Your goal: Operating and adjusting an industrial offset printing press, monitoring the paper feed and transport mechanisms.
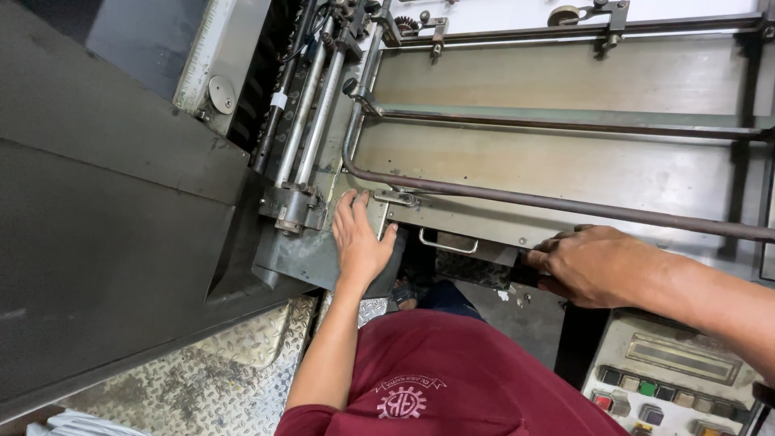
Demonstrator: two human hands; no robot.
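I look down at a large metal printing machine. My left hand (360,242) lies flat with fingers spread on the machine's lower metal panel (307,254), beside a block that carries several shiny rollers (311,113). My right hand (593,265) is curled around a dark part at the front edge of the machine frame, near a small metal pull handle (448,245). A long rusty curved bar (565,206) runs across just above both hands. My dark red shirt (452,371) fills the lower middle.
A control box with coloured square buttons (654,391) stands at the lower right. Diamond-plate flooring (226,371) lies at the lower left. A big dark grey housing (105,226) fills the left side. The flat feed table (565,161) spans the upper right.
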